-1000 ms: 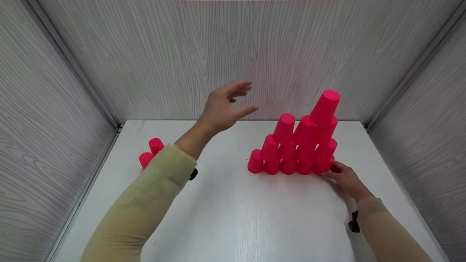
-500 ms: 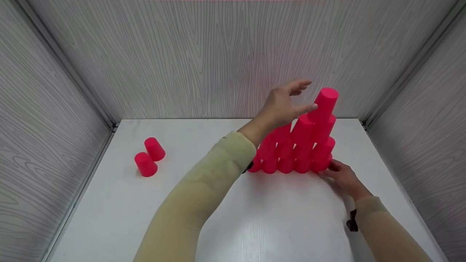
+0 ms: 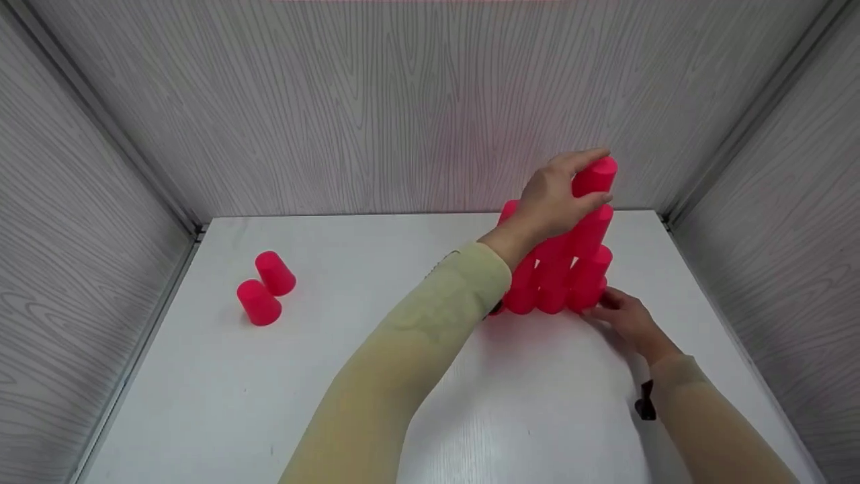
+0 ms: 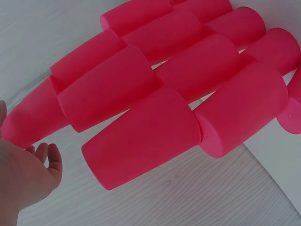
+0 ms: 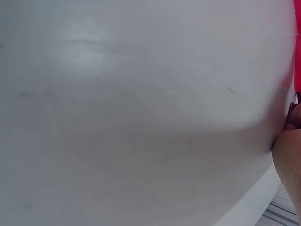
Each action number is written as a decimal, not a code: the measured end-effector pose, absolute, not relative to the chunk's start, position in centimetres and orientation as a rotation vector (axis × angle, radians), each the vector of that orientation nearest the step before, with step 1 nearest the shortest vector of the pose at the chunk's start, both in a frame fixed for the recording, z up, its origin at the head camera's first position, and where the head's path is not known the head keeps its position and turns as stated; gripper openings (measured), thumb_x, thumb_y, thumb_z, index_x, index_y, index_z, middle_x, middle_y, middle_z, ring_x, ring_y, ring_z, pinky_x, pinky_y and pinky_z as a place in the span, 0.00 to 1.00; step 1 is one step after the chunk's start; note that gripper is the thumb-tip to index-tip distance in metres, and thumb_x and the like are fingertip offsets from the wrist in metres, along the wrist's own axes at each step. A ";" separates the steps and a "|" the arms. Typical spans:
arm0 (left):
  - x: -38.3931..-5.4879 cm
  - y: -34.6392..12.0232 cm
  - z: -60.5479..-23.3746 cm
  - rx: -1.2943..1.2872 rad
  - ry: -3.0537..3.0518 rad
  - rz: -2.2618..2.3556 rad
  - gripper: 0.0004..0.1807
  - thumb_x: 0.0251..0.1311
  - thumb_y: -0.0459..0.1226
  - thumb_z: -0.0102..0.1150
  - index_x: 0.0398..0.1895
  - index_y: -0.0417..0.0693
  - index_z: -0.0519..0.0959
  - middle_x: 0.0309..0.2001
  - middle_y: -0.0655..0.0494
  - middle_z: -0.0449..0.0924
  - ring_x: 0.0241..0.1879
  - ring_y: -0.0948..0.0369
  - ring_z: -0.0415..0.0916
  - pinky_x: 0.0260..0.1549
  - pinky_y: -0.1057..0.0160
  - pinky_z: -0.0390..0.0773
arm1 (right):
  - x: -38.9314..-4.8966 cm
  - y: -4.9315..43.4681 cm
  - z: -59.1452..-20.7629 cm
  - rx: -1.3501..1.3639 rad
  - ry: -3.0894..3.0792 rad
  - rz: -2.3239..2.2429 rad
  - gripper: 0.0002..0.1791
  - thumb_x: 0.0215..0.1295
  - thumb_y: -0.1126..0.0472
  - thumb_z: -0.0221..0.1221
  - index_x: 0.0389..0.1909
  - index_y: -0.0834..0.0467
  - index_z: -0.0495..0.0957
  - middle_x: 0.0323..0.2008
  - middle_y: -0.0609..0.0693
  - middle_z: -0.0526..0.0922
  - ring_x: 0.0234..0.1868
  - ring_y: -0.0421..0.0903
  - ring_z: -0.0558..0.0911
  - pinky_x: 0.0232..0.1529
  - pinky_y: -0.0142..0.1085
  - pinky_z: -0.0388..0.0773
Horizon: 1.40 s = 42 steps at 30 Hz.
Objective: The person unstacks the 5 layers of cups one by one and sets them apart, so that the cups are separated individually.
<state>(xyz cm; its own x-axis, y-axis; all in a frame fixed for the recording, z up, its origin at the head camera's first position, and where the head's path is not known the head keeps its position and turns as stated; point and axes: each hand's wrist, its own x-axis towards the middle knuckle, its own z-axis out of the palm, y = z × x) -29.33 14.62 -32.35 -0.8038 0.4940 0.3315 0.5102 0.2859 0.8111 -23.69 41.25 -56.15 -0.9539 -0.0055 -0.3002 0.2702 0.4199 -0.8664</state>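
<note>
Pink cups (image 3: 554,286) stand upside down in a tiered stack on the right of the white table. In the head view my left hand (image 3: 557,191) reaches across to the top cup (image 3: 596,176), fingers over its upper end and thumb along its side. The left wrist view has the left hand (image 4: 28,179) around that top cup (image 4: 35,115); its left forearm hides part of the stack from the head camera. Low at the stack's right end, my right hand (image 3: 631,321) pinches the base of the bottom right cup (image 3: 584,296), thumb in front.
Two more pink cups (image 3: 259,304) stand upside down, side by side, on the left of the white table (image 3: 336,269). Wood-grain panels (image 3: 376,107) enclose the table at the back and both sides.
My left hand has moved right, from above the middle of the table to the top cup, and its fingers have come around it. My right hand stays at the bottom right cup.
</note>
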 end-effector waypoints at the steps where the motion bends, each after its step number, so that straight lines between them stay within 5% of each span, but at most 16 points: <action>1: -29.3 14.6 -32.5 -0.970 -2.506 -1.603 0.35 0.71 0.39 0.68 0.80 0.57 0.69 0.70 0.60 0.74 0.62 0.69 0.72 0.51 0.76 0.78 | -23.9 41.3 -56.4 0.230 2.425 -1.543 0.46 0.71 0.47 0.70 0.83 0.56 0.60 0.76 0.61 0.66 0.76 0.64 0.63 0.75 0.58 0.66; 17: -28.0 12.6 -31.9 -0.998 -2.363 -1.709 0.33 0.71 0.35 0.68 0.78 0.54 0.71 0.68 0.58 0.75 0.62 0.70 0.71 0.52 0.74 0.79 | -23.9 41.9 -57.1 0.220 2.412 -1.571 0.44 0.74 0.49 0.67 0.83 0.55 0.59 0.78 0.61 0.65 0.78 0.65 0.60 0.76 0.62 0.61; 42: -26.0 -5.3 -35.3 -0.709 -2.188 -1.596 0.35 0.64 0.38 0.74 0.74 0.50 0.74 0.66 0.56 0.77 0.62 0.61 0.74 0.55 0.53 0.81 | -23.8 42.1 -57.4 0.218 2.429 -1.537 0.47 0.72 0.45 0.68 0.84 0.54 0.58 0.78 0.61 0.65 0.78 0.64 0.61 0.75 0.60 0.64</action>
